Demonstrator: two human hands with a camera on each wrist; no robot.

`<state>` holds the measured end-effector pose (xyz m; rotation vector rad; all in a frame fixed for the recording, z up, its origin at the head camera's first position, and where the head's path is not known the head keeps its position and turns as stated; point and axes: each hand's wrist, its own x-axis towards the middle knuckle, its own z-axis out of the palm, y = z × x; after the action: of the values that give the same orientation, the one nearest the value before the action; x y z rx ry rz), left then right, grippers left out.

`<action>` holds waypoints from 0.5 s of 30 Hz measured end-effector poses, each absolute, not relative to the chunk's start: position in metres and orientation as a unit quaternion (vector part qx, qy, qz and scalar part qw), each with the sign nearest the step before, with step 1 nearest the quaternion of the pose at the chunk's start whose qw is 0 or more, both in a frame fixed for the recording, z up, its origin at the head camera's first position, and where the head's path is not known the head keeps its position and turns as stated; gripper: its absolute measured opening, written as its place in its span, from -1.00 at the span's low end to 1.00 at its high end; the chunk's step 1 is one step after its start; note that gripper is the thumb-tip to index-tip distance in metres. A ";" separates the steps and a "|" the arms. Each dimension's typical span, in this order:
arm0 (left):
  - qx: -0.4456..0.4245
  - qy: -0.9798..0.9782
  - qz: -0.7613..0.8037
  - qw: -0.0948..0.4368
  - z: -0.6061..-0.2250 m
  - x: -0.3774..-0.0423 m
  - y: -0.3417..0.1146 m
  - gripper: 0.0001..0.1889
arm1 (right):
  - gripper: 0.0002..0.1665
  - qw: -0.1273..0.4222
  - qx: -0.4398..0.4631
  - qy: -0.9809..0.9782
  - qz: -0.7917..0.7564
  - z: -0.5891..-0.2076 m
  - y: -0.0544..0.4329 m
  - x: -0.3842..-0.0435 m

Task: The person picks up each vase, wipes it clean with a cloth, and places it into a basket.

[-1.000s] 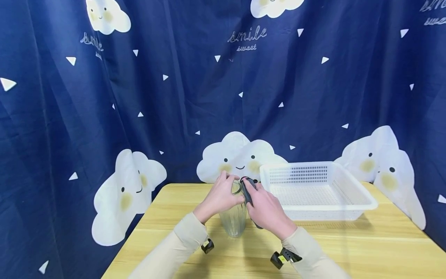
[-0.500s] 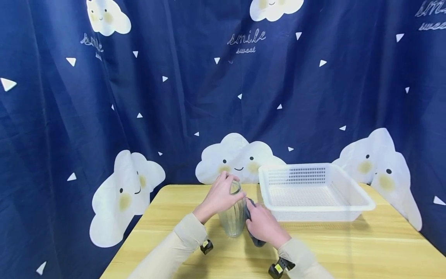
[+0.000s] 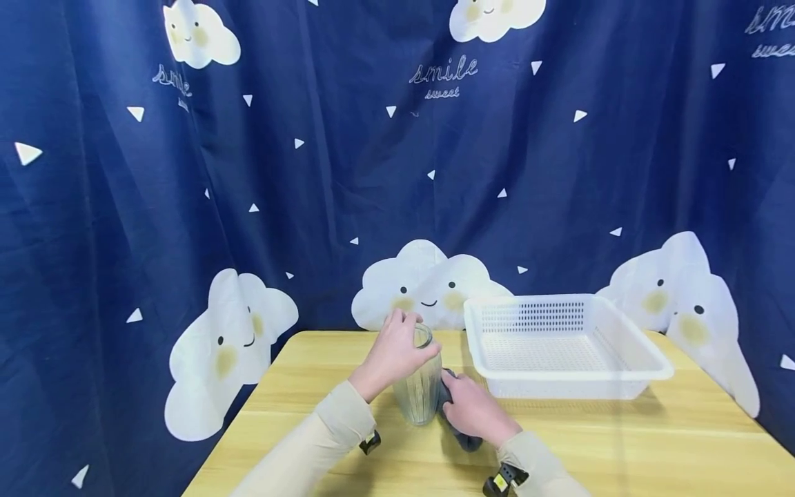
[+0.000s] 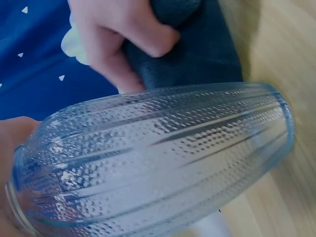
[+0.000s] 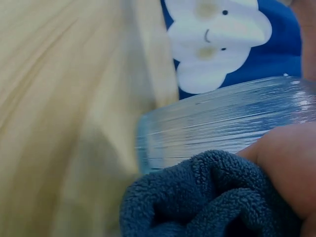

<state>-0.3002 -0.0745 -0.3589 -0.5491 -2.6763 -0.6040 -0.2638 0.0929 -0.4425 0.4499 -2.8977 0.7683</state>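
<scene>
1. Head view: The left hand (image 3: 393,353) has its fingers and thumb bent round the top of a clear glass vase (image 3: 419,397). The vase is upright over the wooden table (image 3: 621,442). The right hand (image 3: 477,407) holds a dark blue-gray cloth (image 3: 467,440) in bent fingers, close by the vase's right side. 1 white basket (image 3: 574,376) with little holes sits farther right, near a blue curtain (image 3: 366,159) with smiling clouds.
2. Left wrist view: The vase has long lines and tiny bumps. The right hand's fingers curl over the cloth, which lies along the vase's side.
3. Right wrist view: The cloth is fluffy and bunched up in the right hand. The vase is blurry here, so the cloth only seems to touch it.
</scene>
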 end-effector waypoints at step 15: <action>-0.235 -0.942 -0.217 0.103 -0.346 -0.298 -0.075 -0.30 | -0.17 0.223 0.188 -0.927 0.234 -0.374 0.098 -0.252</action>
<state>-0.2975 -0.0749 -0.3457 -0.6930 -2.7802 -0.6396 -0.2517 0.0976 -0.3736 0.5199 -2.5609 0.6457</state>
